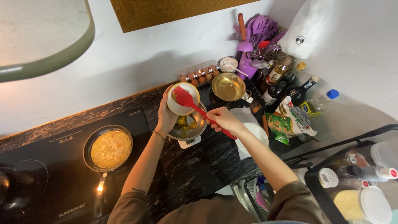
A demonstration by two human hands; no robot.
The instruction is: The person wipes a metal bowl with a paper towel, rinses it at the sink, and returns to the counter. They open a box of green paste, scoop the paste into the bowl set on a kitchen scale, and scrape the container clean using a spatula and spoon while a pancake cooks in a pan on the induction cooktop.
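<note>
My left hand (166, 116) holds a small white bowl with a yellow rim (183, 103), tilted over a steel mixing bowl (191, 132). The steel bowl stands on a small kitchen scale (188, 142) and has yellowish food in it. My right hand (224, 119) grips the handle of a red silicone spatula (199, 110), whose blade is inside the white bowl. On the black induction cooktop (54, 182) to the left, a black frying pan (108, 148) holds a round golden omelette or pancake.
Behind the bowls stand a brass-coloured bowl (228, 86), an egg carton (200, 75), a purple holder of utensils (255, 37), several dark bottles (286, 85) and a snack bag (290, 120). A white plate (255, 137) lies to the right. A wire rack with jars (360, 182) stands lower right.
</note>
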